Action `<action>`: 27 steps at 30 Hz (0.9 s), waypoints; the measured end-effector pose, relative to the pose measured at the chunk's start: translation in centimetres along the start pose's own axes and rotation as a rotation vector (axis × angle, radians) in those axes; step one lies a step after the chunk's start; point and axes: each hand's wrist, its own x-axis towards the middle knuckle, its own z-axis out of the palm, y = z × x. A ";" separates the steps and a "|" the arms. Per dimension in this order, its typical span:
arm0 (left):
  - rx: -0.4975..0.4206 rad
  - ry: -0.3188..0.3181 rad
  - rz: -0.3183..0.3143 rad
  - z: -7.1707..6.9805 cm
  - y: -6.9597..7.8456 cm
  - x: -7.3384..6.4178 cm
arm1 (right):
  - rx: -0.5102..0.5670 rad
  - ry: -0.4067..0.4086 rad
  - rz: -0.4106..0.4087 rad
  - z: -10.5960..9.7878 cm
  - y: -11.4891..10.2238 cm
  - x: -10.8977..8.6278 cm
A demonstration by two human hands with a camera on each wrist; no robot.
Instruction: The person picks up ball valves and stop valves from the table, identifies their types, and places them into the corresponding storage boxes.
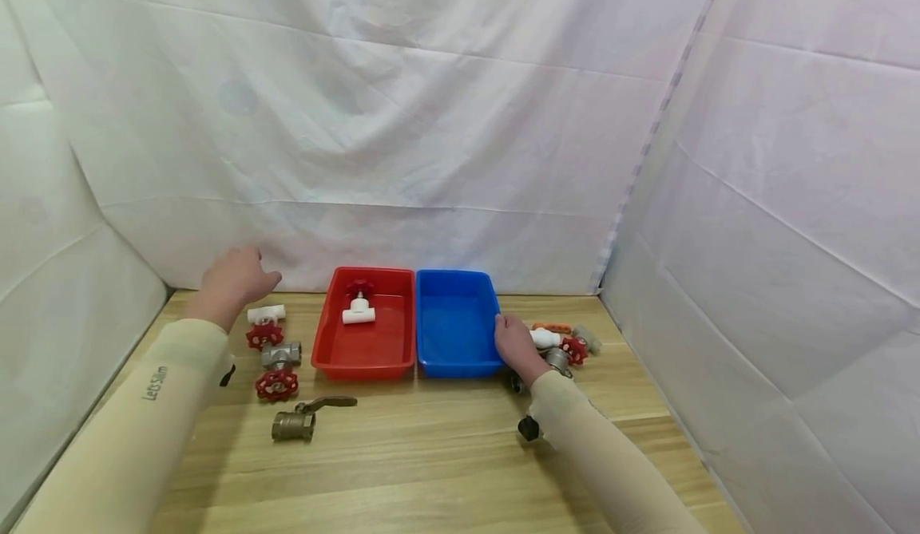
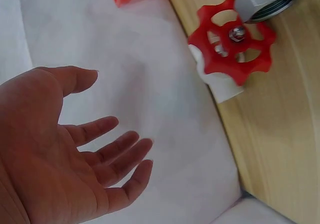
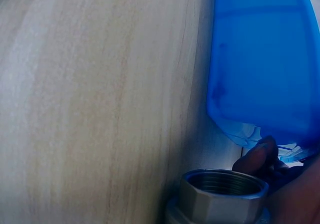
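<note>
My left hand point(image 1: 240, 278) hovers above the left back of the table, fingers spread and slightly bent, holding nothing. Below it lie a white plastic valve with a red handwheel point(image 1: 264, 331) and a silver metal gate valve point(image 1: 282, 354) with its own red wheel. With my right hand point(image 1: 516, 344) I grip the right rim of a blue tray point(image 1: 460, 368); part of the grip is hidden. A metal threaded fitting point(image 3: 222, 199) is close to that hand in the right wrist view. The red tray point(image 1: 362, 373) holds a white valve point(image 1: 358, 311) with a red wheel.
A brass ball valve point(image 1: 293, 425) with a lever lies at the front left. On the right are a red-wheeled valve point(image 1: 573, 350), an orange handle point(image 1: 552, 328) and metal fittings point(image 1: 557, 361), partly behind my right hand. White cloth point(image 1: 402, 239) hangs along the back.
</note>
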 end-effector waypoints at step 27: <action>0.003 -0.078 -0.097 3.2 -0.8 -0.4 | -0.005 -0.007 0.012 0.0 -0.2 -0.1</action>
